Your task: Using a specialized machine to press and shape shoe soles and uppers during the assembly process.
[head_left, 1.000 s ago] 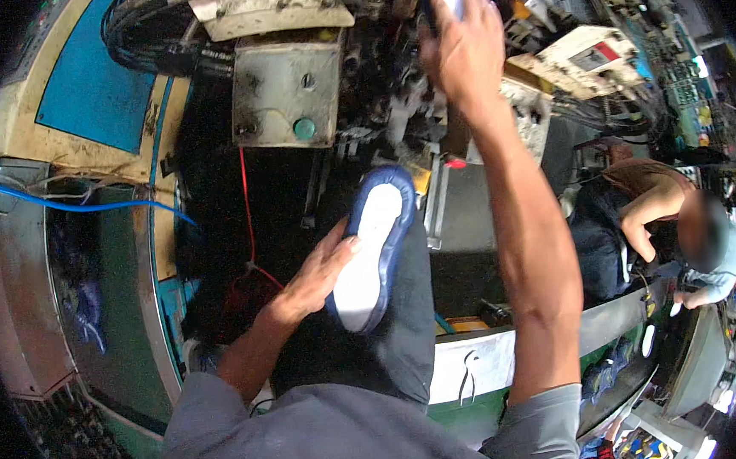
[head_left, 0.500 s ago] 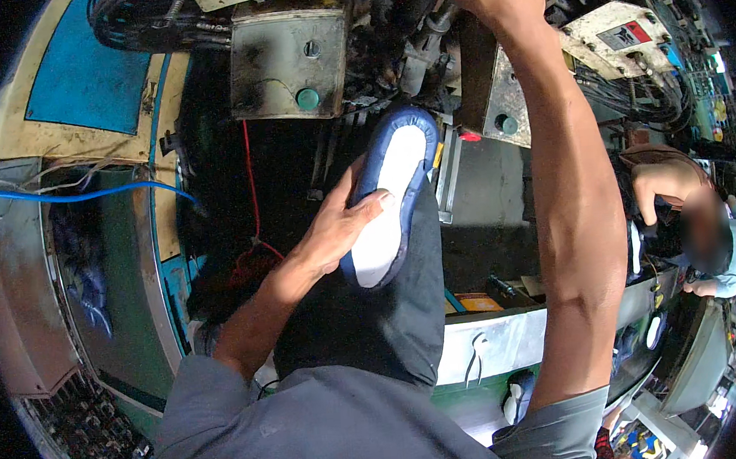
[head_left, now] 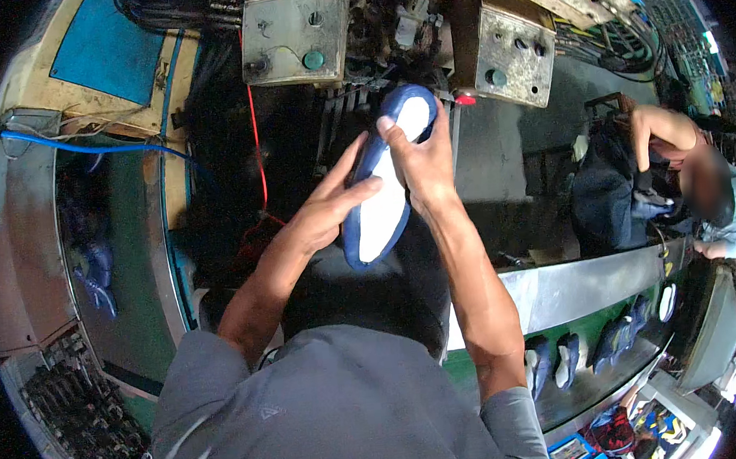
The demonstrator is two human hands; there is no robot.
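A navy blue shoe upper [head_left: 381, 223] with a white underside is held sole-up in front of me, above my lap. My left hand [head_left: 329, 213] grips its left side near the middle, the thumb lying across the white underside. Around its far end my right hand [head_left: 428, 159] is closed, with the thumb pressed on the white surface. Both hands hold the piece at once, and it tilts slightly, its far end to the right. The fingers beneath it are partly hidden.
Two worn metal control boxes, one left [head_left: 293, 38] and one right [head_left: 505, 54], stand ahead on machinery. A green conveyor [head_left: 472, 376] carries several shoes at lower right. A co-worker [head_left: 673, 136] bends at the right. A blue cable [head_left: 115, 147] crosses the left side.
My right hand has come down from the machine at the upper right and taken hold of the shoe upper's far end. The left hand still holds it. The view has shifted to the right.
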